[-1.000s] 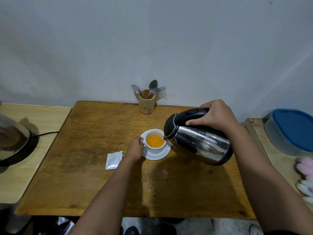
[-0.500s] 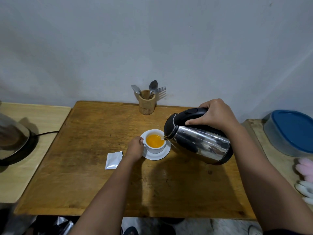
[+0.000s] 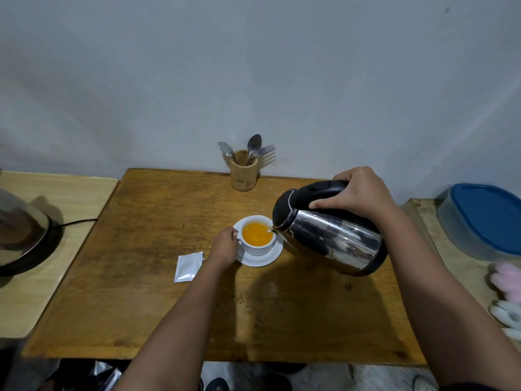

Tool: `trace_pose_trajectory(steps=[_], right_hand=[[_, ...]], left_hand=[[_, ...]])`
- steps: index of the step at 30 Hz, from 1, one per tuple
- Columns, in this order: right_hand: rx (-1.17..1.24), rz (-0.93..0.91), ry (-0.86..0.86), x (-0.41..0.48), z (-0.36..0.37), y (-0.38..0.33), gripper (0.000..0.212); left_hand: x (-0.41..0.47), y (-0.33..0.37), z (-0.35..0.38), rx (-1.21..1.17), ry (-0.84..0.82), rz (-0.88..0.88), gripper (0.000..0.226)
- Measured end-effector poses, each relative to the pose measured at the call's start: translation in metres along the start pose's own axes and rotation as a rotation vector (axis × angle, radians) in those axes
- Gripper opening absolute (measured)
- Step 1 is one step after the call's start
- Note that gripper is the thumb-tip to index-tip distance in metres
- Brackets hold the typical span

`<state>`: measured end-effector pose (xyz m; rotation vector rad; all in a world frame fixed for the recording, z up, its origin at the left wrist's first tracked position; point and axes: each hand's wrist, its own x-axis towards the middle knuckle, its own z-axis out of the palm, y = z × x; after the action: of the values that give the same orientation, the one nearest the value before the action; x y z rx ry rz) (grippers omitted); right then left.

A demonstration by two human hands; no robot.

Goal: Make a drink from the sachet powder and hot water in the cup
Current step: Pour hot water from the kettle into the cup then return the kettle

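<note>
A white cup (image 3: pixel 260 248) holding orange liquid stands on a white saucer (image 3: pixel 269 258) in the middle of the wooden table (image 3: pixel 158 249). My left hand (image 3: pixel 225 246) grips the cup's handle on its left side. My right hand (image 3: pixel 353 193) is closed around the black handle of a steel kettle (image 3: pixel 329 239), which is tilted with its spout over the cup's right rim. A thin stream of water runs into the cup. The torn white sachet (image 3: pixel 188 267) lies flat just left of my left hand.
A wooden holder (image 3: pixel 243 174) with spoons and a fork stands at the table's back edge. A glass-lidded pan (image 3: pixel 19 232) with a black cable sits on the left side table. A blue-lidded container (image 3: pixel 483 220) and pink and white soft items (image 3: pixel 507 280) lie on the right.
The kettle has stayed tilted over the cup throughout, with only a slight shift. The orange liquid in the cup stands a little higher. My left hand has not moved.
</note>
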<state>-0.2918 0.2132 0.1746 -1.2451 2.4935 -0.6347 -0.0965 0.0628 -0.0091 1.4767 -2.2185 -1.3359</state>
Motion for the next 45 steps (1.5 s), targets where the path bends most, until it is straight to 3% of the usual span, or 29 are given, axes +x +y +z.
trace_pose_trajectory(steps=[4,12,17,24,30,37,45], right_hand=[[0.093,0.052,0.034,-0.005,0.001,0.01,0.041],[0.348,0.087,0.115,-0.017,0.005,0.026,0.03],[0.449,0.097,0.181,-0.028,0.009,0.034,0.039],[0.676,0.163,0.406,-0.04,-0.005,0.062,0.024],[0.816,0.194,0.623,-0.044,-0.025,0.092,0.038],[0.847,0.173,0.814,-0.033,-0.035,0.122,0.033],[0.886,0.218,0.913,-0.016,-0.025,0.153,0.026]], left_hand=[[0.0,0.002,0.0,-0.006,-0.002,-0.014,0.028],[-0.002,0.004,-0.001,-0.007,0.003,-0.036,0.028],[-0.003,0.006,-0.002,-0.004,0.012,-0.041,0.028],[-0.005,0.008,-0.002,-0.048,0.008,-0.065,0.029],[-0.004,0.009,0.003,-0.091,0.057,-0.076,0.029],[-0.004,0.009,0.011,-0.149,0.155,-0.081,0.028],[-0.009,0.014,0.018,-0.225,0.228,-0.086,0.026]])
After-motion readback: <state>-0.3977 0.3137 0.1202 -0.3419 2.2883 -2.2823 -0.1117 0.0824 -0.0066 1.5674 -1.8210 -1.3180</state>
